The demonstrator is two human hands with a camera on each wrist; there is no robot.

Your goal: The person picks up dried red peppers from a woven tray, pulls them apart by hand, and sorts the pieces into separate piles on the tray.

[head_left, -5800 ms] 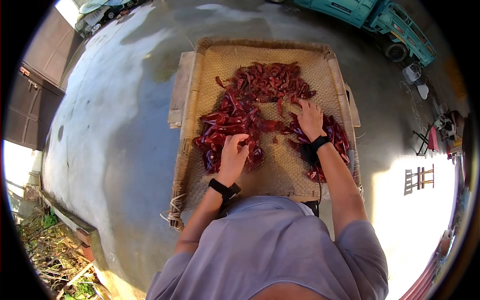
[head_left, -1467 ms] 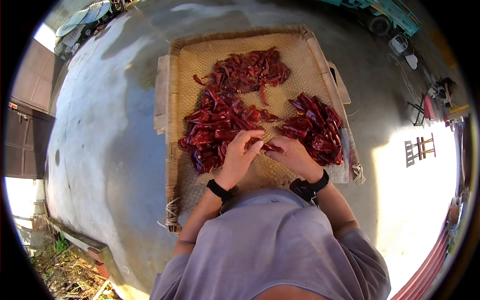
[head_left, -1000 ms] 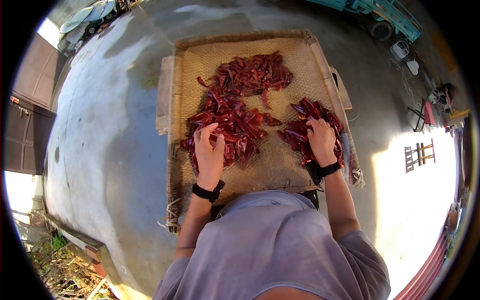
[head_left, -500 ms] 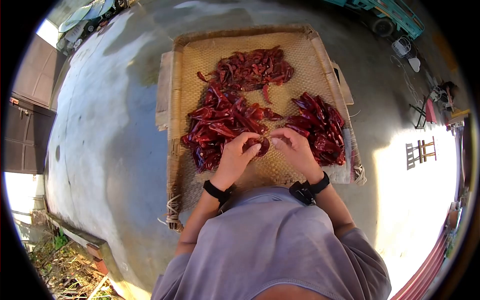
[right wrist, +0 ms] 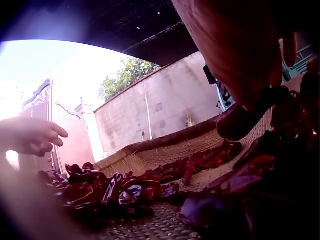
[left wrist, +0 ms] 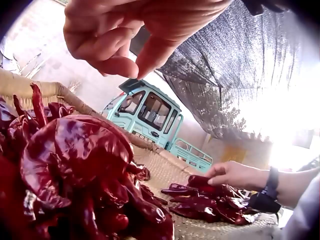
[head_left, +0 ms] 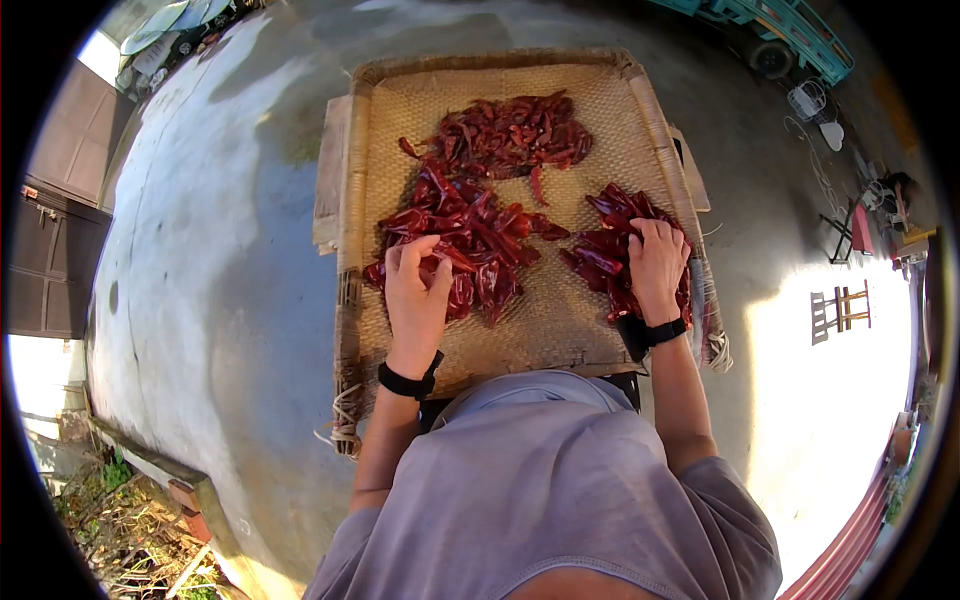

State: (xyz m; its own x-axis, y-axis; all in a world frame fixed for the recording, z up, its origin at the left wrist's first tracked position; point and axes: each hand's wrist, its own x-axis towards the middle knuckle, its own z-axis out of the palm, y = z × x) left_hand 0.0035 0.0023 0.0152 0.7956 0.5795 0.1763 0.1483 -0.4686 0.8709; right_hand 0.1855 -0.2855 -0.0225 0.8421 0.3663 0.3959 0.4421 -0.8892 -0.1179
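left wrist view: the left hand (left wrist: 112, 42) hangs narrow, empty; near the tray's (left wrist: 159, 171) right edge, the right hand (left wrist: 240, 175) pinches a pepper (left wrist: 199, 182); tugging could topple its crowded pile (left wrist: 212, 207).

**Sight Obstructions and Cropped Areas**

Head view: the right hand (head_left: 658, 262) covers part of the right chili pile (head_left: 605, 250); its fingertip contact is not discernible here. The left hand (head_left: 415, 300) screens part of the left chili pile (head_left: 480, 225). Single pieces in the far chili pile (head_left: 515, 135) are too small to tell apart. The shirt (head_left: 540, 480) overlaps the near rim of the woven tray (head_left: 352, 200), which conceals most of the bench (head_left: 331, 180). The teal truck (head_left: 790, 30) is cropped above.

Wrist views: both hands run off the top edge. In the right wrist view, the held chili pepper (right wrist: 240, 122) is partly lost in shadow; the lower left is blurred.
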